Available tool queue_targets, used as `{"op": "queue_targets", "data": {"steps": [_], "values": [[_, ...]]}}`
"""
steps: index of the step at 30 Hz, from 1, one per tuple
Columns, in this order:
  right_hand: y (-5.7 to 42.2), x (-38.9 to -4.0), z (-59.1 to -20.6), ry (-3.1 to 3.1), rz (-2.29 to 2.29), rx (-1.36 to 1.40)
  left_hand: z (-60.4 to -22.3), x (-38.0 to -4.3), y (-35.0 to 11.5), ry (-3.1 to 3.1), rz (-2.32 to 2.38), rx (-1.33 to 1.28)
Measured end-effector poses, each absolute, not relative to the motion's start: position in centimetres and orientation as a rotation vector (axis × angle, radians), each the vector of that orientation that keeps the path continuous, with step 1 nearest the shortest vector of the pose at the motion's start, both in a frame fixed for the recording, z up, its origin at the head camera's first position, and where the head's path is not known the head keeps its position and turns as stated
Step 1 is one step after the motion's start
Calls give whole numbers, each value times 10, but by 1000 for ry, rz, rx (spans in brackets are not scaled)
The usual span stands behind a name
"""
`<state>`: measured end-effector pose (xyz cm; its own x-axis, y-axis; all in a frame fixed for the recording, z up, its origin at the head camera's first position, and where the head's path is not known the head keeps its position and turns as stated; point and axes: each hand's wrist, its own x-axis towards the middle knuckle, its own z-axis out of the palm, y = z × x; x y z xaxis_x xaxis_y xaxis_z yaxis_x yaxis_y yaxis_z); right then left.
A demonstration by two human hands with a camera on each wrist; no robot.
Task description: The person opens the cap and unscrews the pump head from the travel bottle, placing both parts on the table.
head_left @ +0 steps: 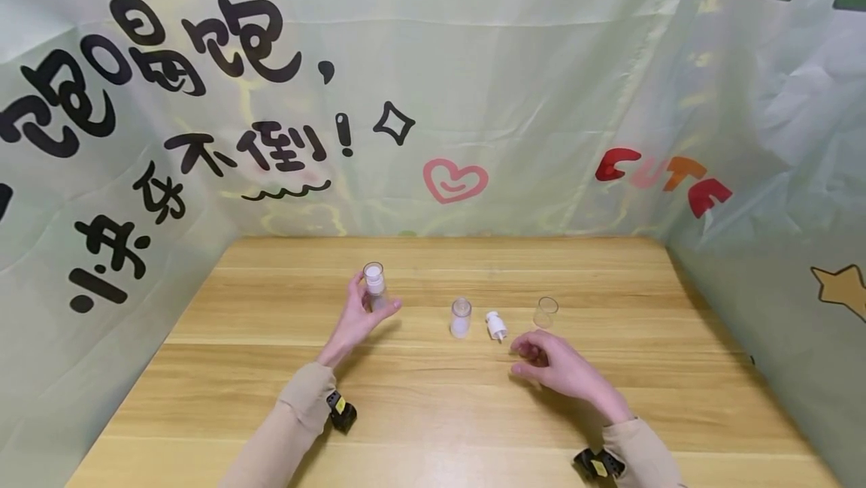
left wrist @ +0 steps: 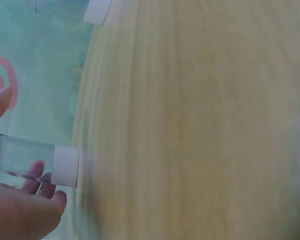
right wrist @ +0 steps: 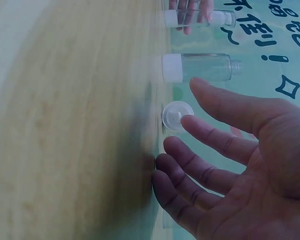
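Observation:
At the left of the table stands a small clear bottle with a white pump top and clear cap (head_left: 374, 286). Around it is my left hand (head_left: 358, 322), fingers behind the bottle and thumb spread away from it; in the left wrist view the same bottle (left wrist: 27, 157) shows a white base. An uncapped clear bottle (head_left: 461, 319) stands near the middle. To its right a white pump head (head_left: 496, 325) lies on its side. My right hand (head_left: 560, 369) hovers beside that pump head, fingers loosely bent and holding nothing, as the right wrist view also shows.
A transparent cap (head_left: 545, 313) rests on the wooden table (head_left: 433, 413), behind the right hand. Printed fabric (head_left: 528, 97) walls in the table at the back and both sides.

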<state>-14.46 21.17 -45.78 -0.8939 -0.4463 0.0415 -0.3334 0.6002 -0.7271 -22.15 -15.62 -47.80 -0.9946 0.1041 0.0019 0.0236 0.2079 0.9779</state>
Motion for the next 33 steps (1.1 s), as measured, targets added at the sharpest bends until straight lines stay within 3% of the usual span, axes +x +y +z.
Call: {"op": "queue_targets", "data": {"steps": [19,33], "values": [[215,-143,-457,2652,-1152,-706,-487,-227,-155,2376,1935,196],[213,-143,-458,2654,-1186,-697,-481,-216,-153,2404,1717,397]]}}
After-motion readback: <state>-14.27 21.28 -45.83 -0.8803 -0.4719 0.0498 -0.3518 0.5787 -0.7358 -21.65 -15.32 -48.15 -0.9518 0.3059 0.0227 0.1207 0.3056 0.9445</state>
